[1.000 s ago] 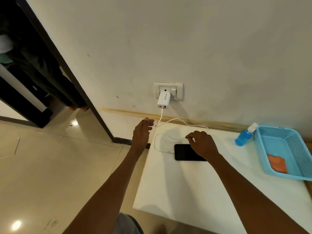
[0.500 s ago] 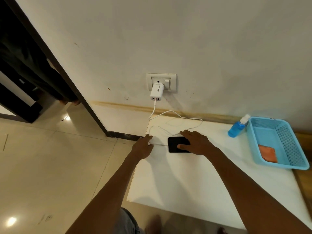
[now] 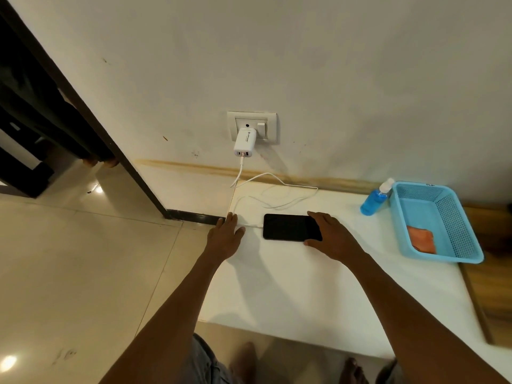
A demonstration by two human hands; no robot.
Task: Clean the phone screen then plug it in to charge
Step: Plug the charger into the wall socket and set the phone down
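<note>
Left hand [image 3: 225,235] drops from up near the wall down to the bench [image 3: 291,289] edge, fingers flat and holding nothing, right on the cable [image 3: 250,225] — whose tip now meets the phone [image 3: 289,226]. Looks plugged in, though I can't confirm. Right hand [image 3: 333,238] spreads open over the phone's right end, steadying it.
</note>
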